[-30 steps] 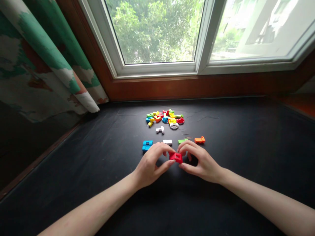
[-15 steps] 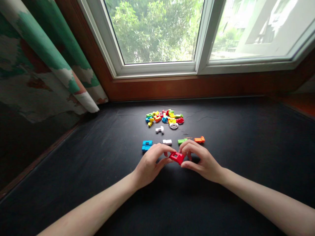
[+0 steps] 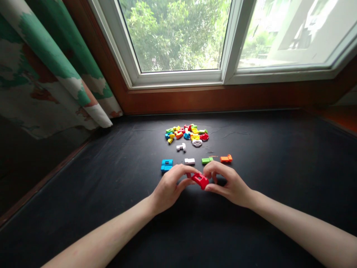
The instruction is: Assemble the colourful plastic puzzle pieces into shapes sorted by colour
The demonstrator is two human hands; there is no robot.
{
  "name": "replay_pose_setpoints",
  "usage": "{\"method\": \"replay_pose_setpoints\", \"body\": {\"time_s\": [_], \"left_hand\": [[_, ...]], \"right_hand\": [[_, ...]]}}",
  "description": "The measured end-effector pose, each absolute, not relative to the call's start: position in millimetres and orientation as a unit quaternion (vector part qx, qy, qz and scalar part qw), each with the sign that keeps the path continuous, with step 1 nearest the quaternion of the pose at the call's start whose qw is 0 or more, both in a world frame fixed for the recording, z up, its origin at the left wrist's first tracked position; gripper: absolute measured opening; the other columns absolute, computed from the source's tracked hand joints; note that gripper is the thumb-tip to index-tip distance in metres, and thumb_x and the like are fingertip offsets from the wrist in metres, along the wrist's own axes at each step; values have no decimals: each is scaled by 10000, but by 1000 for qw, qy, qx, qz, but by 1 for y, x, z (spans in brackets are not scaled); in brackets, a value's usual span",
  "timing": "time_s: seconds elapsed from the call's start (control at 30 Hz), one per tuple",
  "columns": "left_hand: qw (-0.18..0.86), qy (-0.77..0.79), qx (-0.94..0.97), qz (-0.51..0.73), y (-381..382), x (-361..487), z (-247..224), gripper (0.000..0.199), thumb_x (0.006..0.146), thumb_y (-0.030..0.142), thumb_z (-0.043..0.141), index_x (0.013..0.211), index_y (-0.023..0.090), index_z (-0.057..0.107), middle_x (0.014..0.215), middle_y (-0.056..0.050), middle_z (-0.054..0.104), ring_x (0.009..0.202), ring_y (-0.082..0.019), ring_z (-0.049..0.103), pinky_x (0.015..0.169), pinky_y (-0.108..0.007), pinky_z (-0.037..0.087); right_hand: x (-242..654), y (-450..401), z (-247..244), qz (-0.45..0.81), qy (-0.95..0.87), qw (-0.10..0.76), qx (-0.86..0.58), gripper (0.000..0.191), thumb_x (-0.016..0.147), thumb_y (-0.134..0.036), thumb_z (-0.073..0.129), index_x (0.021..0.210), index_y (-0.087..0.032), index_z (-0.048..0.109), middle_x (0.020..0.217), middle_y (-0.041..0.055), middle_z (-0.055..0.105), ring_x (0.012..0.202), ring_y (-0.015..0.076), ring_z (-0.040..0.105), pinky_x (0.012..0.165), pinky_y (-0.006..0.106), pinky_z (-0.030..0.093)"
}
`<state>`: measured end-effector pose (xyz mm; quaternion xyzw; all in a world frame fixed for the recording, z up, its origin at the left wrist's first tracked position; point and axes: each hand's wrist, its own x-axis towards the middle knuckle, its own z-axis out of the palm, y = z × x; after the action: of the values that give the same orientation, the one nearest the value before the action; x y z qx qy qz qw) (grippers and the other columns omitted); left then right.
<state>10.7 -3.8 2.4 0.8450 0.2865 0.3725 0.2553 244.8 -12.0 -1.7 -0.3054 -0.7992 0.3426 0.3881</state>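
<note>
A red plastic toy piece (image 3: 200,181) with a rectangular opening is held just above the black surface, between both hands. My left hand (image 3: 171,188) is closed on its left end, thumb below and fingers above. At the right end, my right hand (image 3: 230,182) has its thumb and index finger around the corner; the exact contact is partly hidden. Just beyond the hands lie a blue piece (image 3: 166,165), a white piece (image 3: 189,161), a green piece (image 3: 207,160) and an orange piece (image 3: 225,159).
Farther back is a pile of mixed coloured toy pieces (image 3: 186,133). A white T-shaped piece (image 3: 181,147) and a white ring-like piece (image 3: 196,143) lie at its near side. A window (image 3: 178,80) stands behind the black surface (image 3: 111,178), and a curtain (image 3: 80,89) hangs at left.
The red piece has tilted, its right end now slightly lower. My right fingers have shifted down a little and more of the green piece shows. My left hand stays nearly in place.
</note>
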Motion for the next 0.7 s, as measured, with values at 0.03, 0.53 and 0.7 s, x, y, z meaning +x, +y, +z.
{"method": "replay_pose_setpoints", "body": {"time_s": [0.03, 0.53, 0.7], "left_hand": [[257, 286, 843, 376, -4, 11, 2, 217, 1007, 307, 502, 1122, 161, 613, 1002, -100, 707, 896, -204, 677, 803, -326, 549], [246, 333, 831, 373, -5, 13, -1, 117, 996, 268, 523, 1025, 179, 592, 939, -68, 726, 871, -194, 723, 767, -290, 563], [200, 335, 837, 385, -4, 15, 2, 88, 953, 229, 588, 927, 180, 656, 847, -36, 732, 785, -181, 691, 722, -274, 536]], "right_hand": [[245, -12, -2, 342, -800, 387, -305, 215, 933, -388, 644, 994, -195, 575, 943, 60, 617, 756, 153, 558, 620, 265, 490], [243, -13, -2, 301, -813, 394, -305, 229, 924, -387, 657, 1021, -196, 575, 916, 57, 634, 743, 151, 561, 611, 257, 508], [243, -13, 2, 277, -829, 396, -282, 175, 941, -347, 641, 1019, -195, 601, 922, 67, 634, 765, 153, 575, 615, 246, 499]]}}
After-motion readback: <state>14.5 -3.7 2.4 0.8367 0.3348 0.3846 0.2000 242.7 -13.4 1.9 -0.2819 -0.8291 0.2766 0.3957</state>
